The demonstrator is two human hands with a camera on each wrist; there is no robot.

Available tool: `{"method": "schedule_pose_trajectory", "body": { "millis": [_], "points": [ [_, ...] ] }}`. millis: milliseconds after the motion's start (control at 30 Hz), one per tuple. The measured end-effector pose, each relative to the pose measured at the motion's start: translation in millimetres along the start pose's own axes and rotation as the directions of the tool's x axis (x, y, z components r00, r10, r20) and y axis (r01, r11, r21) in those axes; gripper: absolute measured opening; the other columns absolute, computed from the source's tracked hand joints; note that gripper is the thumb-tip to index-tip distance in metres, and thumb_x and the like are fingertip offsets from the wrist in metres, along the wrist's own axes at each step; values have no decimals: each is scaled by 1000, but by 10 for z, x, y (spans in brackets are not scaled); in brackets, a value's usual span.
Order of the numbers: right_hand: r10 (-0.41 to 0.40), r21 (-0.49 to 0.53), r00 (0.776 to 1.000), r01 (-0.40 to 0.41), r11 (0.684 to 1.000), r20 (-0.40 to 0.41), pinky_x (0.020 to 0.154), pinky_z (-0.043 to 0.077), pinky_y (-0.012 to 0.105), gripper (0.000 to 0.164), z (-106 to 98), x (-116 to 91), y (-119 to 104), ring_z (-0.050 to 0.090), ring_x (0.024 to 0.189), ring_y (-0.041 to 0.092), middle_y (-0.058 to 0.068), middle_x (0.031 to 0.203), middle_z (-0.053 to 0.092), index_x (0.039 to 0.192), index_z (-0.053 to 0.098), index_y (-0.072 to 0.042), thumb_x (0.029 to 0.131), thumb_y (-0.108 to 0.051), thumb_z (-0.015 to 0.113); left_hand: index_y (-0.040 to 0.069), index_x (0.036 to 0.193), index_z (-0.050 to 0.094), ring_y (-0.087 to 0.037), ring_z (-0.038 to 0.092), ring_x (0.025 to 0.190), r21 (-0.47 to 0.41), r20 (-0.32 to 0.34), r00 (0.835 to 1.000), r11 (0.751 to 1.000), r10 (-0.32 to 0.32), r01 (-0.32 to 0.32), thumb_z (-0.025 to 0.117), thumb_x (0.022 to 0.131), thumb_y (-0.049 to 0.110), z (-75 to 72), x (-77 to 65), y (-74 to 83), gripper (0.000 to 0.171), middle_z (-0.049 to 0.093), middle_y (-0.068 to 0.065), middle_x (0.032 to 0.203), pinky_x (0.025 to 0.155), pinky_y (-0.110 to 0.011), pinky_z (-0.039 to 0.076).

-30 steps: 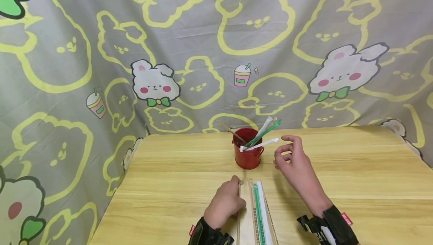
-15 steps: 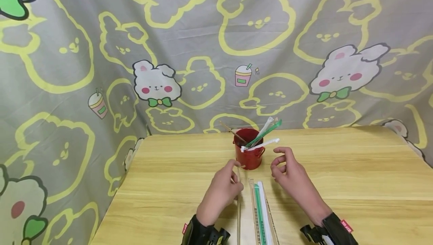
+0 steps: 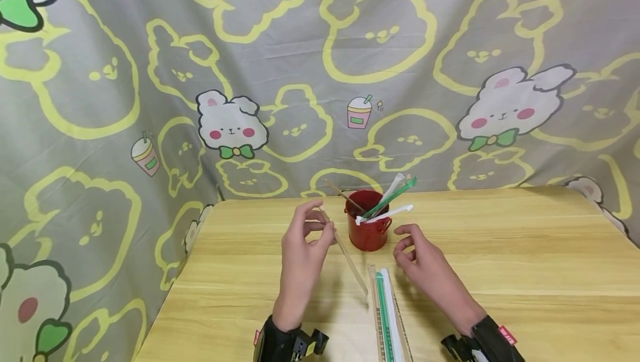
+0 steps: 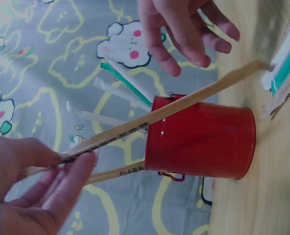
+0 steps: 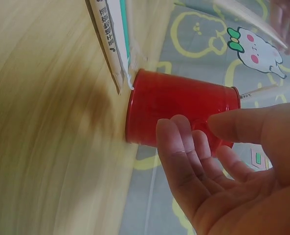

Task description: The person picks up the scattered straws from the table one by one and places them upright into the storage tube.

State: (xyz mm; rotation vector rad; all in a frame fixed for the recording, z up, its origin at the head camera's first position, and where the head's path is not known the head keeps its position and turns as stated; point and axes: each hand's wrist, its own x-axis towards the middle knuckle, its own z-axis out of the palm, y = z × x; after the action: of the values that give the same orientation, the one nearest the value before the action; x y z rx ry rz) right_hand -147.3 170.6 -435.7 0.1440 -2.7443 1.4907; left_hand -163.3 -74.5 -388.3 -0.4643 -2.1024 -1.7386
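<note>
Between thumb and fingers my left hand [image 3: 304, 245] pinches a brown paper-wrapped straw [image 3: 351, 266] near its upper end, lifted off the table and slanting down to the right. The left wrist view shows dark print along this straw [image 4: 184, 102]. A red metal bucket [image 3: 367, 234] stands just right of the straw, holding several wrapped straws, among them a green one [image 3: 397, 192] and a white one [image 3: 390, 214]. My right hand [image 3: 425, 262] hovers to the right of the bucket, fingers loosely bent, holding nothing. In the right wrist view its fingers [image 5: 176, 161] overlap the bucket's side.
On the wooden table [image 3: 225, 295], in front of the bucket, lies a row of wrapped straws: a green one [image 3: 384, 312], a white one [image 3: 393, 317] and brown ones beside them. A grey patterned curtain [image 3: 300, 62] hangs behind and to the left.
My left hand has picked the brown straw up off the table, carried it up and to the left, and tilted it. My right hand has moved slightly down and to the left.
</note>
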Motion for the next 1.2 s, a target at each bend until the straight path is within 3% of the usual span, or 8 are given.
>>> {"method": "schedule_pose_trajectory", "body": {
  "millis": [100,200,367,500,633,833,967,1200],
  "points": [
    [-5,-6,1000,5,1000,5,64,53,31,40,10,3,0,63,85,21,8,109,64,140,50,-7,103,-3,63,11,139,61,-25,72,97,-20,-82,990,993,111,-113,70,98,-7,-8,15,10,46,65,-11,108,74,-35,64],
    [-7,-11,1000,7,1000,18,66,55,32,37,21,1,8,64,87,20,8,110,65,138,54,-7,103,-4,64,3,138,57,-28,71,101,-67,-159,962,970,223,-236,69,100,-8,-3,21,22,42,65,-16,112,78,-38,64],
    [-9,-11,999,9,1000,44,71,57,33,33,45,2,29,67,91,20,7,109,67,136,58,-5,104,-4,65,-10,138,43,-33,69,107,-224,-258,898,882,357,-415,60,100,-18,16,44,57,43,59,-25,117,88,-47,62],
    [-10,-14,999,11,1000,52,72,57,34,32,55,0,38,67,90,20,6,107,66,135,59,-5,104,-4,66,-14,135,40,-33,69,108,-250,-329,828,804,454,-540,58,98,-22,29,87,46,42,56,-24,120,90,-49,60],
    [-18,-24,999,19,1000,47,72,57,35,31,57,-3,42,68,91,20,6,107,66,134,60,-5,103,-3,66,-13,131,44,-32,69,108,-220,-345,791,776,505,-591,60,97,-22,46,108,-25,39,56,-22,119,90,-46,61],
    [-32,-32,998,34,999,47,76,57,37,30,61,0,43,67,91,20,5,105,66,132,60,-5,103,-3,66,-10,128,52,-33,71,109,-117,-248,806,809,537,-576,65,100,-12,103,88,-159,31,58,-29,116,87,-39,62],
    [-31,-30,998,32,999,52,78,57,38,30,62,-1,24,67,91,21,5,104,67,132,60,-5,103,-3,66,-5,128,57,-33,70,109,-33,-171,832,840,528,-541,67,98,-14,159,65,-222,32,62,-24,117,87,-39,61],
    [-31,-30,998,33,999,57,80,57,39,29,62,-4,-4,67,92,21,5,105,67,132,60,-5,104,-3,66,4,131,64,-27,70,105,155,-51,856,851,514,-502,68,91,-23,222,27,-316,48,67,-12,119,86,-30,61]
  ]
}}
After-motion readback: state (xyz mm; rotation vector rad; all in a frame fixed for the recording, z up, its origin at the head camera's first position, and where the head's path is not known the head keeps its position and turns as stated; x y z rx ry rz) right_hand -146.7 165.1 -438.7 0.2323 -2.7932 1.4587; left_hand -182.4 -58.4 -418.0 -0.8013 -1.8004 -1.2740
